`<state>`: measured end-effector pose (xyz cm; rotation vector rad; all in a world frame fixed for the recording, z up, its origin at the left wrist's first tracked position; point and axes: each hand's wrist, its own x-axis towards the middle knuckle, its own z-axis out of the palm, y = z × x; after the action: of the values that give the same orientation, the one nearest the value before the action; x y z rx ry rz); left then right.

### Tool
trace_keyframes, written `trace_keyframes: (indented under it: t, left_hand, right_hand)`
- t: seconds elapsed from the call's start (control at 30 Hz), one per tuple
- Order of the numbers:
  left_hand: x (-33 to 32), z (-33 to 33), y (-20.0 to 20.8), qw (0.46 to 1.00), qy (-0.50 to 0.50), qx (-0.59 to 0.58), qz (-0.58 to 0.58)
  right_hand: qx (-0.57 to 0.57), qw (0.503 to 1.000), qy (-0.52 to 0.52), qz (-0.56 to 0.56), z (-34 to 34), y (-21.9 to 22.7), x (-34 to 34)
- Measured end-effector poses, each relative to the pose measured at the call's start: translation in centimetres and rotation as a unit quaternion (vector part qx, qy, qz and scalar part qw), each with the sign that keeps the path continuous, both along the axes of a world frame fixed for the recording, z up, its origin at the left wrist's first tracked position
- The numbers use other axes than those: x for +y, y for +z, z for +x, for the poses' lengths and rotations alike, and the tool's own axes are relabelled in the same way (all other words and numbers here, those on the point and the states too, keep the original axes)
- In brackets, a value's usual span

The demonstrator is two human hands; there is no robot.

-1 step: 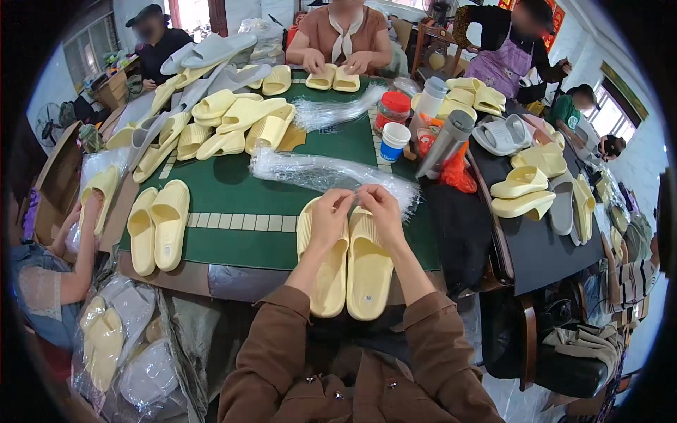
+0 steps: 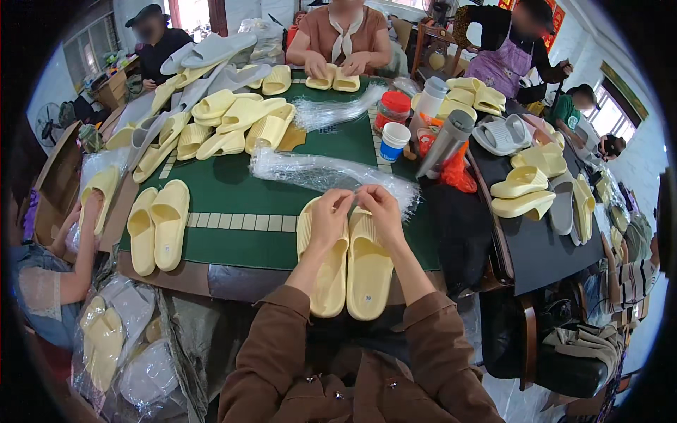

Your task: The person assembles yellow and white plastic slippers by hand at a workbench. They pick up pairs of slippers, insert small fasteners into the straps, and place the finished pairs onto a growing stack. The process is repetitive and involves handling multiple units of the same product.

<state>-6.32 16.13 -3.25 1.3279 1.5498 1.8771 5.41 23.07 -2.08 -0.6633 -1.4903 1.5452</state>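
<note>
A pair of pale yellow slide slippers, the left slipper (image 2: 328, 289) and the right slipper (image 2: 369, 282), lies side by side at the table's near edge. Over their strapped toe ends hover my left hand (image 2: 327, 220) and my right hand (image 2: 381, 217). Both have thumb and fingertips pinched together, close to each other but slightly apart. Whatever sits in the pinches is too small or clear to make out. Just beyond my hands lies a long bundle of clear, thin plastic strands (image 2: 328, 173) on the green table mat (image 2: 226, 187).
Another yellow pair (image 2: 159, 225) lies at left, with a slipper heap (image 2: 236, 120) behind it. A red-lidded jar (image 2: 393, 109), a cup (image 2: 395, 141) and a steel flask (image 2: 448, 144) stand at right. Co-workers sit across and at left; more slippers (image 2: 525, 185) cover the right-hand table.
My hands and the slippers before me stay in place. Across the table, the co-worker's fingers have shifted slightly over their yellow pair.
</note>
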Motion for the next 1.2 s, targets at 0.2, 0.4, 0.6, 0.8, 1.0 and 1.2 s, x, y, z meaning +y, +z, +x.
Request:
trace_keyframes:
  t: [0.2, 0.4, 0.6, 0.8, 1.0, 1.2]
  left_hand:
    - [0.0, 0.1, -0.1, 1.000, -0.001, 0.008, 0.011]
    - [0.2, -0.6, -1.3, 0.999, 0.009, 0.050, -0.008]
    - [0.0, -0.3, -0.7, 0.999, 0.022, 0.041, -0.017]
    - [0.9, 0.0, -1.1, 0.998, 0.021, 0.039, -0.036]
    - [0.8, -0.2, -1.4, 0.998, 0.029, 0.041, -0.031]
    - [0.3, 0.0, -0.9, 0.997, 0.036, 0.054, -0.048]
  right_hand:
    - [0.001, 1.000, -0.003, 0.007, 0.0, -0.3, 0.0]
    - [-0.071, 0.997, 0.011, 0.040, -0.1, 0.2, -0.5]
    - [-0.066, 0.993, 0.023, 0.093, -0.3, -0.7, 0.1]
    - [-0.043, 0.994, -0.072, 0.069, 0.9, 0.6, -1.0]
    - [-0.112, 0.893, -0.258, 0.352, 10.8, 6.0, -2.1]
    - [-0.437, 0.641, -0.416, 0.474, 23.3, 9.6, 0.2]
